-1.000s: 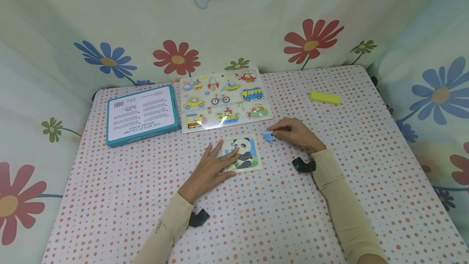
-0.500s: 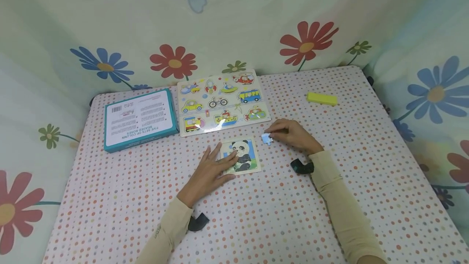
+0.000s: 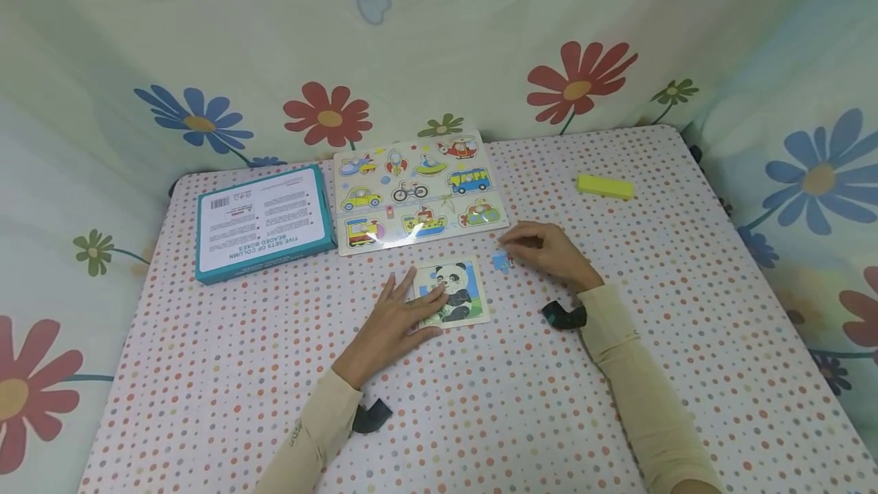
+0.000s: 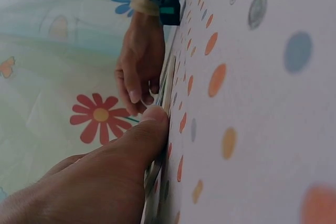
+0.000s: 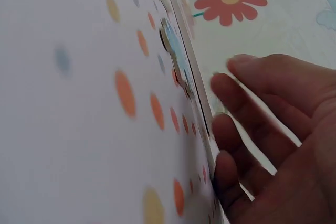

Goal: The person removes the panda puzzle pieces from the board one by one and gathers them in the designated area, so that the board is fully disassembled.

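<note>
My left hand (image 3: pixel 392 320) lies spread over the left side of a small square panda jigsaw puzzle (image 3: pixel 461 279), its fingers hiding part of the picture. In the left wrist view the thumb (image 4: pixel 144 135) presses along the puzzle's edge. Just right of the puzzle, a loose blue jigsaw piece (image 3: pixel 501 261) lies on the spotted tablecloth. Beside that piece is my right hand (image 3: pixel 549 251), fingers loosely bent. The right wrist view has the piece (image 5: pixel 176 51) on the cloth, apart from the fingertips (image 5: pixel 223 82), with nothing held.
Behind the panda puzzle lies a vehicle peg puzzle board (image 3: pixel 439 203). A teal-edged box (image 3: pixel 264 219) sits to its left, printed side up. Toward the back right is a yellow block (image 3: pixel 605 186). A flowered curtain (image 3: pixel 480 36) hangs along the table's back edge.
The right fingers have let go of the blue jigsaw piece, which now lies on the cloth turned slightly. The left hand stays on the panda puzzle. The head view has shifted a little.
</note>
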`<state>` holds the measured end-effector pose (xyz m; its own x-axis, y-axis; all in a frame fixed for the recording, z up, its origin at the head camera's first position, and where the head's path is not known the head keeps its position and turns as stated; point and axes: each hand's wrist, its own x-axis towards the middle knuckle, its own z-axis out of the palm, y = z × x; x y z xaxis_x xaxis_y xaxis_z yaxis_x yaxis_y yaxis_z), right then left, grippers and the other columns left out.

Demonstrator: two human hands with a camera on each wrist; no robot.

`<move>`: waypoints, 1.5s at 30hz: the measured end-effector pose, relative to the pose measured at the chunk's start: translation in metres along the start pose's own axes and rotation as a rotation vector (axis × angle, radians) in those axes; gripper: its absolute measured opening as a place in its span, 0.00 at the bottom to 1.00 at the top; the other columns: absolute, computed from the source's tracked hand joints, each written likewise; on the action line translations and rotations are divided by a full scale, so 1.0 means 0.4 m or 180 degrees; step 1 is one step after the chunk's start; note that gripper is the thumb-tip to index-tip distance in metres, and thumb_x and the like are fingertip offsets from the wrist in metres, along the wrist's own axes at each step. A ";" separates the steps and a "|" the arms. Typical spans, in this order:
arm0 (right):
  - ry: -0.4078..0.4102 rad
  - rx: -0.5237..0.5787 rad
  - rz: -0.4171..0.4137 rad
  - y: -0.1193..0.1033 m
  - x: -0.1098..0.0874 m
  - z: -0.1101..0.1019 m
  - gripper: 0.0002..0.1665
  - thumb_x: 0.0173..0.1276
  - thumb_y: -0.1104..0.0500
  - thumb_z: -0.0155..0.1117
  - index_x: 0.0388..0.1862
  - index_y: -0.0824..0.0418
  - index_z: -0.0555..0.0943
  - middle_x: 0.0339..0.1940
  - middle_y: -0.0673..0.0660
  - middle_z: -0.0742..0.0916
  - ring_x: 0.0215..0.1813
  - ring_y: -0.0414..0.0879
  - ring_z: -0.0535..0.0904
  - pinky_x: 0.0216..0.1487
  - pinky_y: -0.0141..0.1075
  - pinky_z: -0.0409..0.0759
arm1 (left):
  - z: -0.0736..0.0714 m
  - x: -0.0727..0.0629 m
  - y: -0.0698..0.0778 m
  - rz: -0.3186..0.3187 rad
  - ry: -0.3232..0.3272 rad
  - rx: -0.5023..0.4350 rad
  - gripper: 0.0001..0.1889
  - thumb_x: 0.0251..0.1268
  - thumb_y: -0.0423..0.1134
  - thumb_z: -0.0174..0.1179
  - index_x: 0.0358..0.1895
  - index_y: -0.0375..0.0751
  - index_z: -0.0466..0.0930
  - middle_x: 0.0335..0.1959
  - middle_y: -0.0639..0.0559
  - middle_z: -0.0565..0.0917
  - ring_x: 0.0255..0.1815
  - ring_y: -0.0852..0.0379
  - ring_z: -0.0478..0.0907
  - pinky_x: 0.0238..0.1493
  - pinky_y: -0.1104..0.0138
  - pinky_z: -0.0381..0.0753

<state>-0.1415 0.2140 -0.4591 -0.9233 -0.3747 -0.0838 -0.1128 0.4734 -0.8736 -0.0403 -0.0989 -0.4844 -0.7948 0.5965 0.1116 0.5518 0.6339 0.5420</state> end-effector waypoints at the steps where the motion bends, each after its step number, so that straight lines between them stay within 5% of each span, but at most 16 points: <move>1: 0.0047 0.0038 -0.0068 -0.002 0.002 0.005 0.11 0.67 0.61 0.65 0.47 0.62 0.85 0.49 0.58 0.85 0.51 0.46 0.78 0.53 0.36 0.76 | 0.000 0.001 0.000 -0.0003 -0.0001 0.0011 0.29 0.66 0.55 0.57 0.70 0.58 0.66 0.70 0.64 0.63 0.78 0.45 0.41 0.76 0.48 0.34; 6: 0.0103 0.0101 -0.0373 -0.034 0.014 0.052 0.11 0.68 0.61 0.63 0.47 0.62 0.85 0.49 0.59 0.85 0.47 0.45 0.78 0.47 0.35 0.78 | 0.001 0.002 0.000 -0.0004 -0.0029 0.0060 0.28 0.66 0.56 0.56 0.69 0.59 0.66 0.70 0.65 0.63 0.78 0.45 0.40 0.76 0.48 0.35; 12: -0.0249 0.0055 -0.0579 -0.084 0.046 0.139 0.11 0.67 0.61 0.64 0.47 0.59 0.85 0.50 0.55 0.86 0.56 0.50 0.78 0.60 0.49 0.74 | 0.001 -0.002 0.000 0.0031 -0.0019 0.0102 0.28 0.67 0.56 0.55 0.70 0.59 0.67 0.70 0.65 0.63 0.78 0.44 0.41 0.75 0.46 0.37; 18: -0.0468 -0.0085 -0.0682 -0.082 0.066 0.191 0.11 0.65 0.60 0.66 0.47 0.55 0.86 0.50 0.50 0.86 0.56 0.46 0.78 0.63 0.46 0.72 | 0.006 -0.004 -0.001 0.0071 0.0003 0.0094 0.28 0.66 0.56 0.56 0.69 0.58 0.67 0.70 0.64 0.64 0.78 0.43 0.42 0.75 0.46 0.36; 38: -0.0623 -0.0315 -0.0849 -0.075 0.078 0.195 0.12 0.64 0.61 0.67 0.46 0.56 0.87 0.51 0.49 0.86 0.59 0.46 0.75 0.64 0.45 0.70 | 0.003 0.001 -0.004 0.0049 -0.0004 0.0093 0.28 0.67 0.56 0.55 0.69 0.58 0.67 0.71 0.64 0.64 0.78 0.44 0.41 0.75 0.46 0.36; 45: -0.0683 -0.0625 -0.1183 -0.065 0.081 0.201 0.10 0.64 0.57 0.67 0.43 0.55 0.88 0.54 0.52 0.83 0.59 0.49 0.72 0.64 0.50 0.67 | 0.003 0.000 -0.003 0.0008 -0.0020 0.0152 0.28 0.67 0.57 0.54 0.69 0.59 0.66 0.70 0.66 0.64 0.78 0.45 0.41 0.76 0.47 0.37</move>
<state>-0.1387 0.1253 -0.4776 -0.7128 -0.6939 0.1020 -0.5077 0.4101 -0.7577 -0.0404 -0.0991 -0.4859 -0.7919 0.6011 0.1077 0.5654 0.6550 0.5012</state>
